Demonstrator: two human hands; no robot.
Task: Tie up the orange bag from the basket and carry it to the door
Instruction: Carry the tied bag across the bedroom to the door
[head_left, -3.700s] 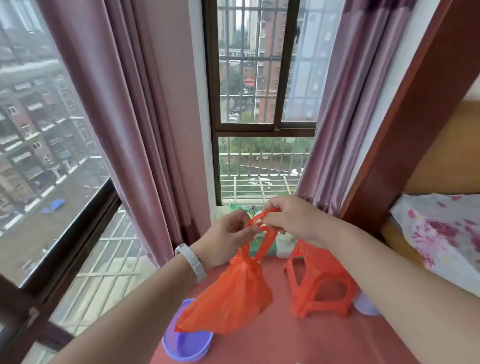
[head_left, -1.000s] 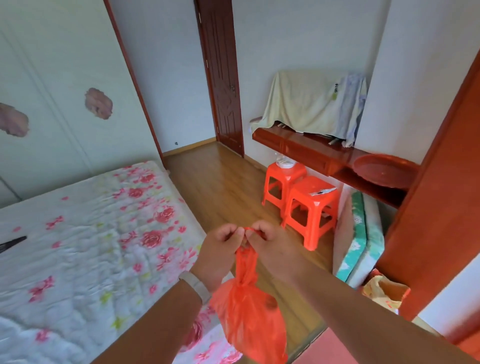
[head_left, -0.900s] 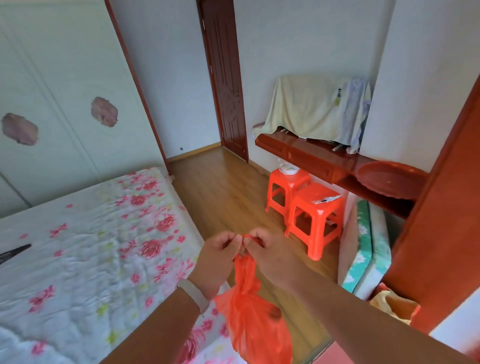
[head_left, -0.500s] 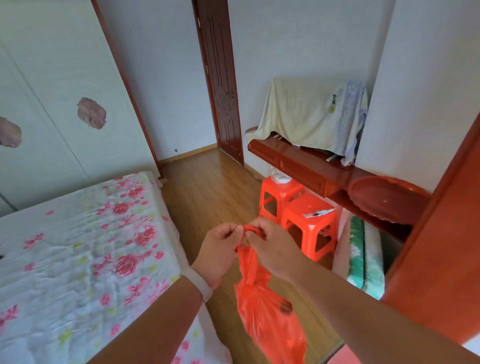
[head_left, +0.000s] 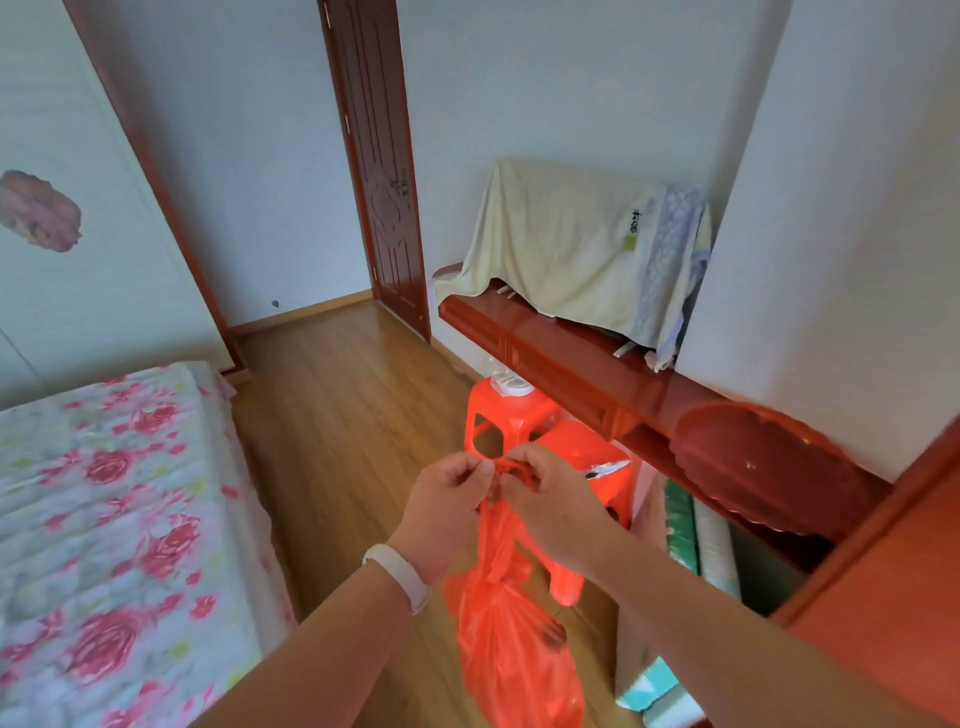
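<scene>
The orange bag (head_left: 511, 639) hangs in the air from both hands, above the wooden floor (head_left: 337, 415) between the side edge of the bed (head_left: 119, 519) and two orange stools (head_left: 524, 415). Its neck is gathered into a twisted rope that runs straight up from the bulging body to the hands, and its thin handle loops come out at the very top, between the two sets of knuckles. The left hand (head_left: 449, 506) is curled closed, thumb and forefinger pinching a handle strand at the left of the neck; a white band (head_left: 400, 577) sits on its wrist. The right hand (head_left: 550, 506) is curled closed too, its fingers (head_left: 519, 465) pinching the handle strand at the right and bent over the top of the neck. The two hands are nearly touching, with only the crumpled orange plastic between them. The body of the bag hangs below the wrists, between the two forearms, its bottom cut off by the lower frame edge. A dark wooden door (head_left: 382, 171) stands closed in the far wall, well apart from the bag. A red shelf (head_left: 571, 358) along the right wall carries something draped in a pale cloth (head_left: 566, 244).
</scene>
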